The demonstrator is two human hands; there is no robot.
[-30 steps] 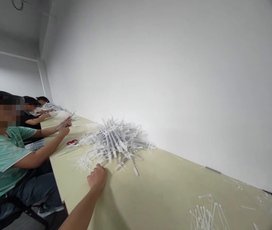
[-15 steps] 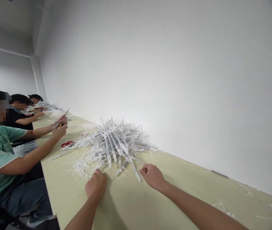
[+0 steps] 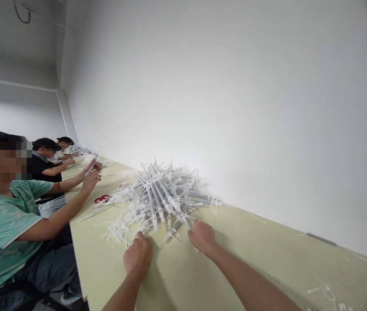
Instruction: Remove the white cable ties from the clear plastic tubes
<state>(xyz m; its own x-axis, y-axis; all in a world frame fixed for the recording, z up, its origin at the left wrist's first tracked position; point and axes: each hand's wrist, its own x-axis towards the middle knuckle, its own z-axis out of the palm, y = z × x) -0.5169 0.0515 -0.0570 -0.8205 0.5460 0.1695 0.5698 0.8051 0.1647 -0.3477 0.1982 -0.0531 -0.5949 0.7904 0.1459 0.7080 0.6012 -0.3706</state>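
A heap of clear plastic tubes with white fittings and ties lies against the wall. My right hand is closed at the heap's front right, its fingertips over the lower end of one tube. To the left, my left hand is closed with its knuckles up, just in front of the heap. Whatever its curled fingers may hold is hidden. A loose pile of small white cable ties lies beyond it on the left.
Red-handled scissors lie left of the heap on the pale yellow table. A co-worker in a green shirt holds a tube at the left, with others farther along. White scraps and a grey strip lie at the right.
My right hand has moved in over the lower end of the front tube. My left hand stays closed by the heap. The whole view has shifted slightly left.
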